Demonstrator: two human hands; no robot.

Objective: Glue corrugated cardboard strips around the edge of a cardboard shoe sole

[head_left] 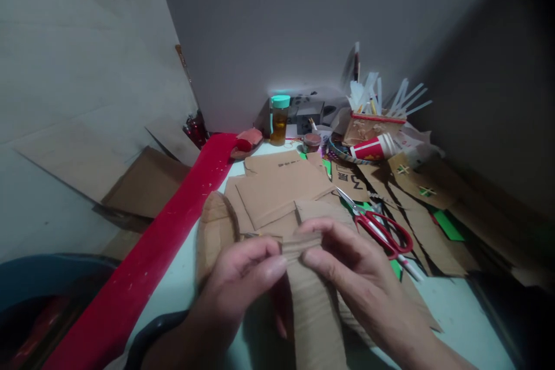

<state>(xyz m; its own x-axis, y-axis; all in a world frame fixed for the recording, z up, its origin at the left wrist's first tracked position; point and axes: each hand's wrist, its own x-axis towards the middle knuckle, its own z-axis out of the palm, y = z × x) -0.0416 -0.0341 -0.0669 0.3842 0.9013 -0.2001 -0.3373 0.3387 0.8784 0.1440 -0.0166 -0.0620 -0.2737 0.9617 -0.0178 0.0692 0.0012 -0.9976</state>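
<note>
Head camera, looking down over a cluttered craft table (pixel 455 312): both hands are in close at the bottom of the frame. The left hand (pixel 243 283) has its thumb and fingers pressed together on the left end of a long brown corrugated cardboard strip (pixel 310 300), and the right hand (pixel 347 269) pinches the same top edge from the other side, fingertips nearly meeting. The strip runs from that pinched top edge down toward the bottom of the frame between the wrists, held just above the pale tabletop.

By the look of it, the step in hand is folding or creasing the strip's end; the top edge looks doubled over between the fingers, though it's too blurred to be sure. A clean crease would call for both pinches staying level and pressing evenly along the fold line.

Just behind the hands lies a stack of flat brown cardboard sheets (pixel 277 191), and to the right, near the right hand, red-handled scissors (pixel 381 231) rest open on more cardboard scraps. Further back stand a clear bottle with a teal cap (pixel 280 118) and a red paper cup (pixel 375 147) lying on its side. A long red board (pixel 165 243) slants along the table's left edge.
</note>
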